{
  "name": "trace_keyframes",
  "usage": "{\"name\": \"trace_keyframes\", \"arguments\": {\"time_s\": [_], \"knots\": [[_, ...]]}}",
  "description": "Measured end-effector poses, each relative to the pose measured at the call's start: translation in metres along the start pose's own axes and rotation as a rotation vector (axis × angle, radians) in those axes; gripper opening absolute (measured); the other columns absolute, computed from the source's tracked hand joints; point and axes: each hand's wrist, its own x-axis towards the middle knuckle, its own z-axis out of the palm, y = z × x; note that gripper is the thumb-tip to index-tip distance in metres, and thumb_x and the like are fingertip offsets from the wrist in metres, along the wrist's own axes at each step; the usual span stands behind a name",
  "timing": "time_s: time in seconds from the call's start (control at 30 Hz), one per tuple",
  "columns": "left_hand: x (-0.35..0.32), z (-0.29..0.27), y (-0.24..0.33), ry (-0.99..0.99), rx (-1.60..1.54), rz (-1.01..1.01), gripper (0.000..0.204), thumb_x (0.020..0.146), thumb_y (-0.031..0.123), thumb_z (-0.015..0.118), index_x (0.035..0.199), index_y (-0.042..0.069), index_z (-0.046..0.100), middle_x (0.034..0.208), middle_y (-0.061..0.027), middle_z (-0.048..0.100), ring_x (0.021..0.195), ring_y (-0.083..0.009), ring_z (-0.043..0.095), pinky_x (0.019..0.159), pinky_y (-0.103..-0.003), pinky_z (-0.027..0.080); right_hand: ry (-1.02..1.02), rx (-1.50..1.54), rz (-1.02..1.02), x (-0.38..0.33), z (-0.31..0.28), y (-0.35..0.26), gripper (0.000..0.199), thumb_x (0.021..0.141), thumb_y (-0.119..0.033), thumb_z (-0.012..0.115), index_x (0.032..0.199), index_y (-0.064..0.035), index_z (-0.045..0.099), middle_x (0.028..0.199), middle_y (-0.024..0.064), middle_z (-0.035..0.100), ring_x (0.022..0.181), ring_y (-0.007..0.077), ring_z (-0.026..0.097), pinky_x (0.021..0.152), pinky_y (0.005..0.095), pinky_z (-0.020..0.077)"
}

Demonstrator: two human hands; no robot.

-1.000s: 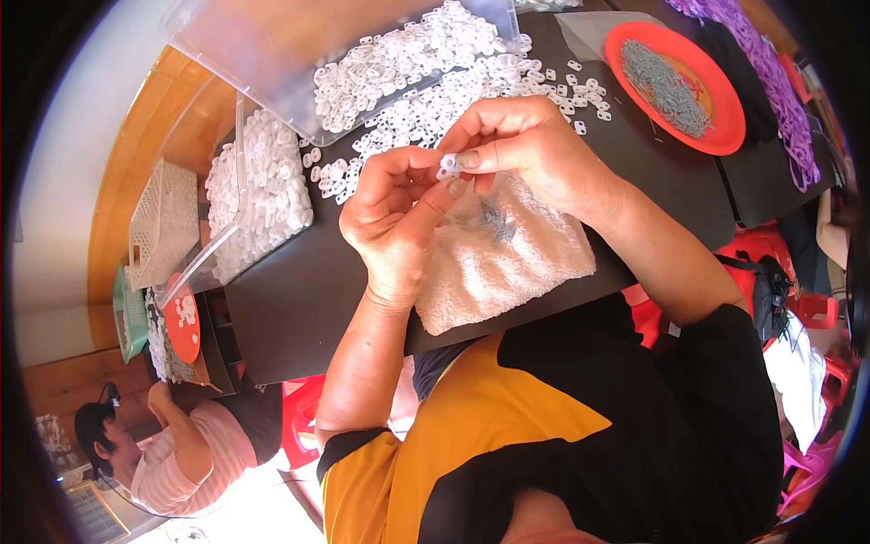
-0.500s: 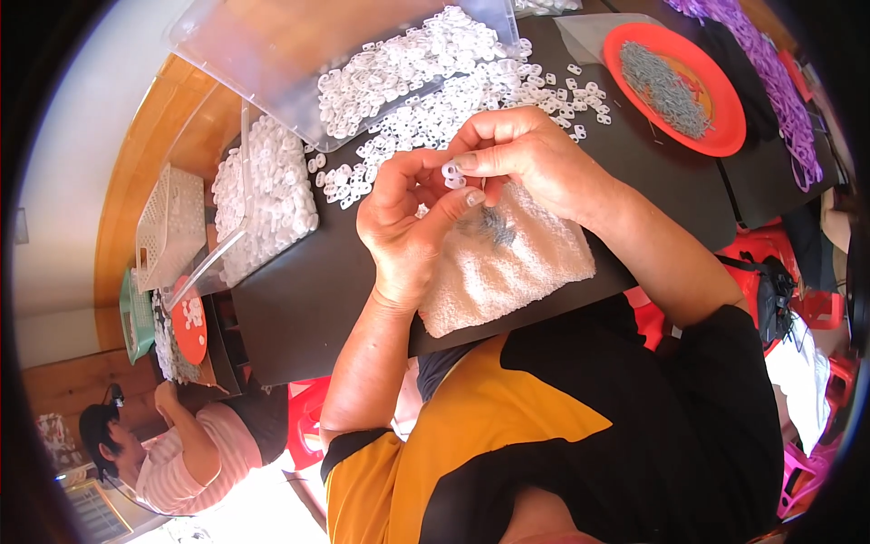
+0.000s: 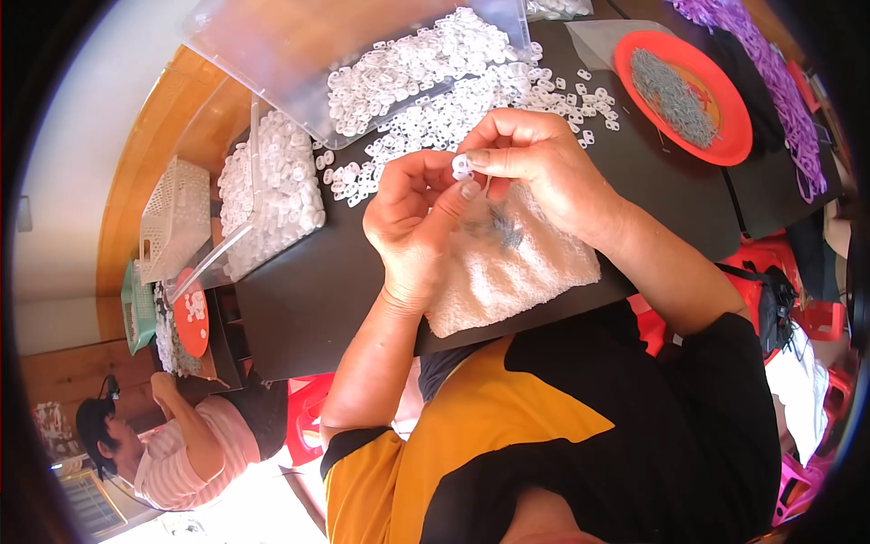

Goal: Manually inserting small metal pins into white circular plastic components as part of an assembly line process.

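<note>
A second person in a pink striped shirt [image 3: 177, 453] sits low at far left beside a wooden wall. Clear bins [image 3: 272, 172] of white plastic rings crowd the black desk [image 3: 308, 299]. At centre, the left hand [image 3: 417, 227] and right hand [image 3: 535, 168] meet above a white towel [image 3: 517, 267], fingers pinched on a small white ring [image 3: 461, 167], possibly with a metal clip. A red plate [image 3: 720, 136] of grey metal pieces sits at right.

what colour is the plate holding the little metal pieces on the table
The plate is red-orange, with a heap of grey metal pieces; the head view shows it.
</note>
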Motion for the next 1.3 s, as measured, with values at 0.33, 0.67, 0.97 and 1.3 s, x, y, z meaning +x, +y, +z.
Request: {"name": "trace_keyframes", "arguments": {"time_s": [0.33,0.67,0.97,1.3], "knots": [[-0.001,-0.004,-0.002,-0.009,-0.018,-0.039,0.025,0.085,-0.01,0.065,0.106,0.0,0.061,0.093,-0.0036,0.066,0.08,-0.0061,0.061,0.064,-0.018,0.047,0.031,-0.562,-0.445,0.002,0.001,0.007,0.007,0.086,-0.006,0.064,0.089,0.0007,0.063,0.078,0.0035,0.064,0.069,0.0094,0.058,0.061,0.0273,0.0471],[0.0,-0.003,-0.003,0.078,-0.098,-0.096,0.024,0.079,-0.012,0.067,0.1,-0.001,0.062,0.082,-0.009,0.067,0.064,-0.0136,0.064,0.048,-0.022,0.043,0.045,-0.099,-0.078,-0.003,0.008,0.002,0.007,0.085,-0.005,0.063,0.082,0.0004,0.065,0.074,0.0038,0.066,0.064,0.0066,0.055,0.056,0.0215,0.0426],[0.002,-0.003,-0.003,0.112,-0.226,-0.13,0.024,0.079,-0.012,0.068,0.098,-0.001,0.061,0.082,-0.0106,0.067,0.063,-0.0171,0.066,0.046,-0.023,0.044,-0.043,-0.16,0.012,0.001,0.0,0.003,0.012,0.09,-0.012,0.062,0.089,-0.0003,0.066,0.075,0.0012,0.062,0.069,0.0071,0.057,0.061,0.022,0.0458],[0.002,-0.001,0.003,-0.028,-0.138,-0.114,0.026,0.081,-0.009,0.071,0.103,-0.001,0.062,0.088,-0.0054,0.066,0.074,-0.0078,0.061,0.061,-0.021,0.05,-0.109,-0.111,0.089,0.005,-0.007,-0.004,0.017,0.091,-0.016,0.06,0.089,-0.0003,0.065,0.075,0.0029,0.062,0.067,0.009,0.059,0.06,0.0224,0.0467]]}}
